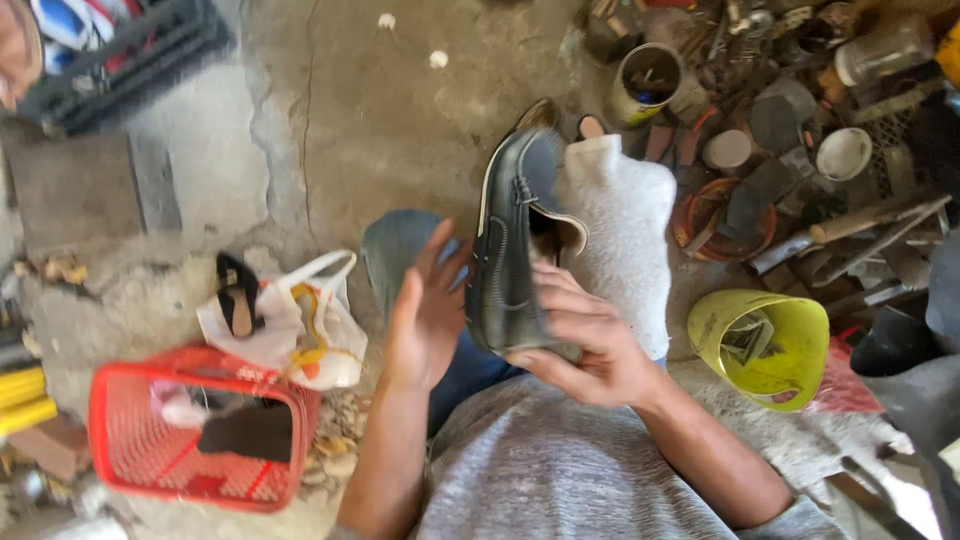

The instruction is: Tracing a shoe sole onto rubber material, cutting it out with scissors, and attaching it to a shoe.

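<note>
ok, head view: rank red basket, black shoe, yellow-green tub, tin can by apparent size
1. red basket, widest in frame
2. black shoe, though held up nearer the camera, so it may look oversized
3. yellow-green tub
4. tin can, clearly smallest, also farthest

And here's the person from above, two bare forearms coming up out of the bottom of the shot. The top is a heathered grey knit, soft and mottled, filling the lower middle of the view. Its sleeves sit pushed well up, a grey cuff just showing at the lower right edge. Below the arms, a leg in faded blue denim, knee rounded and a bit blurred. The left hand is bare, no ring, no watch. The right hand is bare too, wrist uncovered. No gloves anywhere.
</note>
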